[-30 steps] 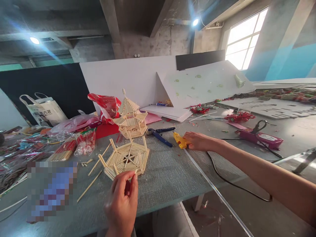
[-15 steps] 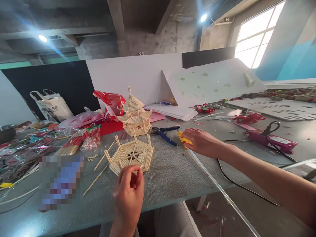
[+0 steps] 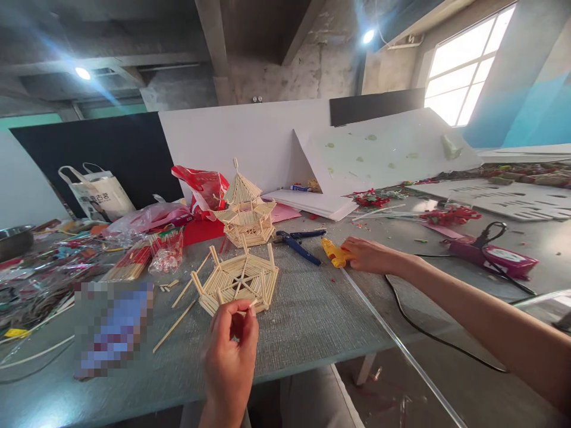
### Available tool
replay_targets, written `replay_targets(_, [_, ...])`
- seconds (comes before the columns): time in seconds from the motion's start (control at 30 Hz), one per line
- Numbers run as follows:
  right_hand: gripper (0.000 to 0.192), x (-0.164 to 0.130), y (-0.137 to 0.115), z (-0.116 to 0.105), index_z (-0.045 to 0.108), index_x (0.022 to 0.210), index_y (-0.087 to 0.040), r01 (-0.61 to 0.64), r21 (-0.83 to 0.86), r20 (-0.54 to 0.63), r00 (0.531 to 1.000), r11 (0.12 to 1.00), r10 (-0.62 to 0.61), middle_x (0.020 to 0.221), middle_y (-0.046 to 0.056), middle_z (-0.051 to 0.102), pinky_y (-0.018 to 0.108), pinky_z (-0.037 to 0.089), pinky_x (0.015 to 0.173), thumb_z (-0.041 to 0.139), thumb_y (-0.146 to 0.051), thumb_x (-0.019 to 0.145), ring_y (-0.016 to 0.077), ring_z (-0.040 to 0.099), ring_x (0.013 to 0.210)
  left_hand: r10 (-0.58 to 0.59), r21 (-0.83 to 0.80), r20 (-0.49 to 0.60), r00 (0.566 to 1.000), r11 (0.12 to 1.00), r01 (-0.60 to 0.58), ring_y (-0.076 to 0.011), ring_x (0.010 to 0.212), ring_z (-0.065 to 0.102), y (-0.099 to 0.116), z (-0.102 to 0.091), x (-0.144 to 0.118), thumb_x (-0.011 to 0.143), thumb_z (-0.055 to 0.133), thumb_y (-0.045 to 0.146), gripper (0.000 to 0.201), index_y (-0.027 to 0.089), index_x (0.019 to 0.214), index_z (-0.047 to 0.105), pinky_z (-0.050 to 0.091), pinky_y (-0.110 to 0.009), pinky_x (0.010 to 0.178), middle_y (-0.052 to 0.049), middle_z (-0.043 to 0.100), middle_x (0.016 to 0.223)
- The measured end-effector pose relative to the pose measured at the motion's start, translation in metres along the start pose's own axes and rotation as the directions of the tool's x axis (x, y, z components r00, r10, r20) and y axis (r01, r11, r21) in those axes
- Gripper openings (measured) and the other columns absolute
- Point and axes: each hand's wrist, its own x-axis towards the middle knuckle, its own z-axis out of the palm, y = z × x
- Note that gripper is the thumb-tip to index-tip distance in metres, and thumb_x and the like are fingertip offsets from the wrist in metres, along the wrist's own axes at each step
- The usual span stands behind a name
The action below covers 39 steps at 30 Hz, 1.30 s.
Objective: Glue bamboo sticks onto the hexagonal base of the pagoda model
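Observation:
My left hand (image 3: 232, 351) is closed in a pinch, thumb against forefinger, just in front of an octagonal frame of pale wooden sticks (image 3: 238, 279). Whatever sits between those fingertips is too small to make out. Short posts stand up around the frame's rim. On the right, the fingers of my right hand (image 3: 368, 254) are curled at the handle end of a yellow hot glue gun (image 3: 333, 253) low over the table. A long clear glue stick (image 3: 401, 345) runs from the gun's back past the table edge. Behind the frame stands a stick pagoda (image 3: 247, 214) with a pointed roof.
Blue-handled pliers (image 3: 301, 245) lie left of the glue gun. Loose sticks (image 3: 175, 326) and bundled sticks (image 3: 129, 261) lie at left, beside plastic wrappings. A purple corded device (image 3: 495, 255) sits at right; a black cord (image 3: 428, 333) hangs over the front edge.
My right hand has shifted right along the glue gun, so more of its yellow body shows. My left hand stays pinched at nearly the same place.

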Motion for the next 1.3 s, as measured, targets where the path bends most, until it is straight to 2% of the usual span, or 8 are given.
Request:
replay_targets(0.13, [0.027,0.001,0.001,0.001,0.054,0.089,-0.016,-0.024,0.021,0.045,0.999,1.0,0.023,0.093,0.01,0.054,0.031,0.041,0.068,0.048,-0.018,0.063,0.0224,0.054,0.082,-0.058,-0.049,0.023,0.998,0.997,0.059,-0.01,0.049,0.057,-0.003,0.0,-0.001,0.079,0.054,0.034,0.018,0.018,0.086,0.058,0.048,-0.021,0.051,0.001,0.061,0.061])
replay_targets(0.23, [0.028,0.0,0.002,0.004,0.054,0.091,-0.016,-0.006,0.071,0.029,1.0,0.997,0.004,0.093,0.009,0.052,0.032,0.041,0.07,0.048,-0.016,0.064,0.0208,0.054,0.08,-0.034,-0.053,0.006,0.999,0.998,0.034,-0.0096,0.049,0.057,-0.006,-0.001,0.0,0.078,0.055,0.034,0.017,0.019,0.085,0.059,0.049,-0.021,0.053,0.001,0.063,0.064])
replay_targets(0.43, [0.029,-0.011,-0.004,-0.011,0.05,0.098,-0.014,0.088,0.181,-0.115,0.991,0.98,-0.068,0.097,0.011,0.051,0.029,0.04,0.076,0.047,-0.016,0.069,0.0201,0.051,0.086,-0.001,-0.009,-0.021,1.0,1.0,0.001,-0.0099,0.053,0.058,-0.006,-0.001,0.0,0.078,0.056,0.034,0.016,0.02,0.084,0.059,0.049,-0.022,0.057,0.0,0.064,0.068])
replay_targets(0.6, [0.014,-0.019,-0.027,-0.045,0.047,0.091,-0.015,0.24,0.279,-0.266,0.95,0.93,-0.165,0.091,0.01,0.053,0.029,0.037,0.077,0.043,-0.023,0.08,0.0188,0.048,0.084,0.018,-0.016,-0.017,1.0,1.0,-0.018,-0.0094,0.056,0.059,0.002,0.008,0.005,0.079,0.054,0.031,0.013,0.02,0.085,0.058,0.048,-0.02,0.057,0.0,0.065,0.072])
replay_targets(0.8, [0.018,-0.034,-0.067,-0.075,0.045,0.079,-0.017,0.273,0.419,-0.263,0.949,0.866,-0.171,0.083,0.004,0.049,0.027,0.039,0.068,0.04,-0.033,0.085,0.0134,0.046,0.069,0.103,0.054,-0.078,0.992,0.994,-0.099,-0.0079,0.045,0.053,0.017,0.018,0.02,0.078,0.052,0.029,0.011,0.018,0.08,0.057,0.045,-0.019,0.05,0.004,0.057,0.056])
replay_targets(1.03, [0.014,-0.047,-0.109,-0.08,0.05,0.093,-0.017,0.462,0.498,-0.371,0.878,0.734,-0.301,0.093,0.008,0.053,0.025,0.043,0.072,0.042,-0.026,0.084,0.0138,0.052,0.082,0.11,0.042,-0.112,0.988,0.994,-0.106,-0.0078,0.047,0.054,0.021,0.017,0.024,0.078,0.053,0.029,0.013,0.019,0.086,0.054,0.046,-0.019,0.051,0.003,0.059,0.06])
replay_targets(1.13, [0.019,-0.049,-0.118,-0.082,0.05,0.099,-0.016,0.515,0.455,-0.382,0.85,0.727,-0.363,0.094,0.009,0.054,0.025,0.044,0.072,0.044,-0.021,0.082,0.0136,0.053,0.082,0.096,-0.024,-0.098,0.99,0.995,-0.099,-0.0077,0.051,0.056,0.019,0.017,0.023,0.079,0.053,0.029,0.018,0.019,0.094,0.054,0.048,-0.02,0.053,-0.001,0.065,0.076])
replay_targets(1.3, [0.022,-0.052,-0.122,-0.088,0.05,0.102,-0.016,0.521,0.41,-0.382,0.843,0.748,-0.378,0.095,0.01,0.055,0.025,0.045,0.073,0.045,-0.019,0.081,0.0142,0.054,0.084,0.063,-0.054,-0.099,0.993,0.996,-0.069,-0.0094,0.062,0.061,0.015,0.011,0.021,0.079,0.056,0.029,0.017,0.021,0.094,0.057,0.049,-0.02,0.061,-0.001,0.068,0.083])
